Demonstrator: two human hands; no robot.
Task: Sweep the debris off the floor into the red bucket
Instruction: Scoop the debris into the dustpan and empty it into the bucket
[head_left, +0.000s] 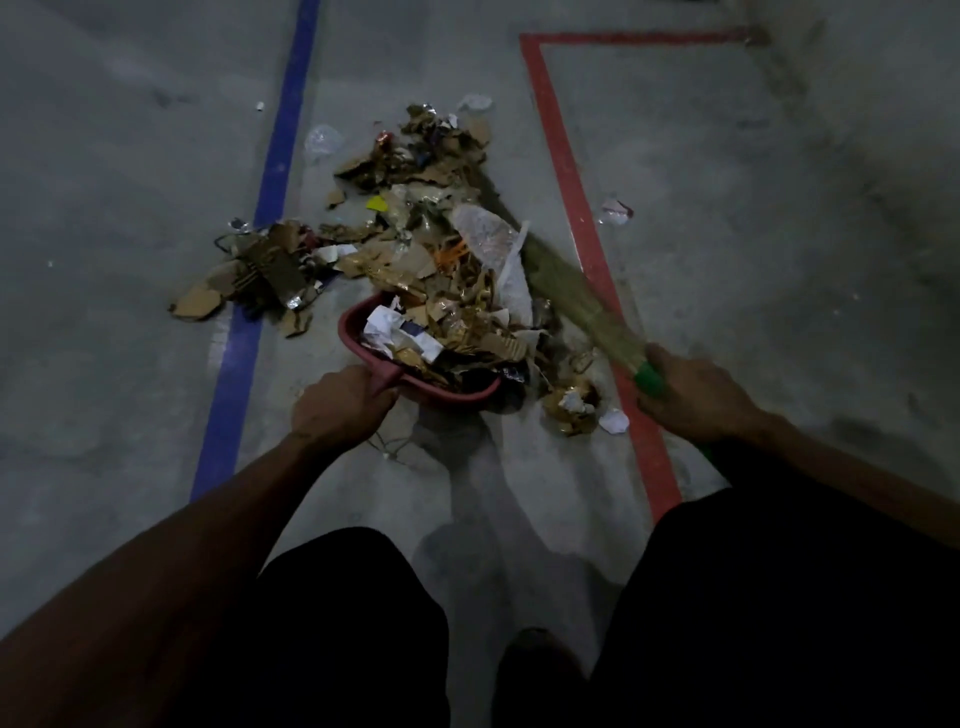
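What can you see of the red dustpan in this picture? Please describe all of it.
The red dustpan looks like plastic, with a raised curved rim and a short handle. It sits low on the grey floor, between the blue line and the red line. The left hand grips its handle. Torn cardboard, paper and wrappers fill it and spill over its open edge, hiding its inside.

Red dustpan (351, 332) — green broom handle (649, 380), brown debris (431, 171).
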